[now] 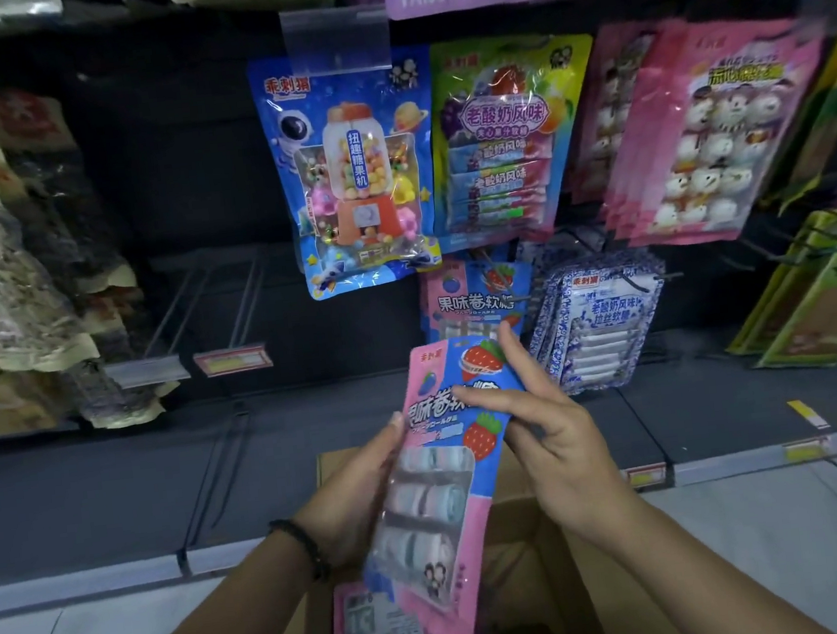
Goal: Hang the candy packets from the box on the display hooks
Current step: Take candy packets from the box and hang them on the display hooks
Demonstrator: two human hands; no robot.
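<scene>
Gripping pink-and-blue glossy plastic candy packet (440,495): left hand (357,493) clamped at 9 o'clock edge, right hand (546,422) pinching 1 o'clock corner; risking slip on slick film.

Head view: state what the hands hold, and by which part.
Both hold one pink-and-blue candy packet: the left hand grips its left edge at mid-height, the right hand pinches its upper right edge.

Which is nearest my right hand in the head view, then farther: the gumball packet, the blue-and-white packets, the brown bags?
1. Blue-and-white packets, just up and right of the right hand gripping the candy packet.
2. Gumball packet, higher, to the left.
3. Brown bags, far left.
</scene>
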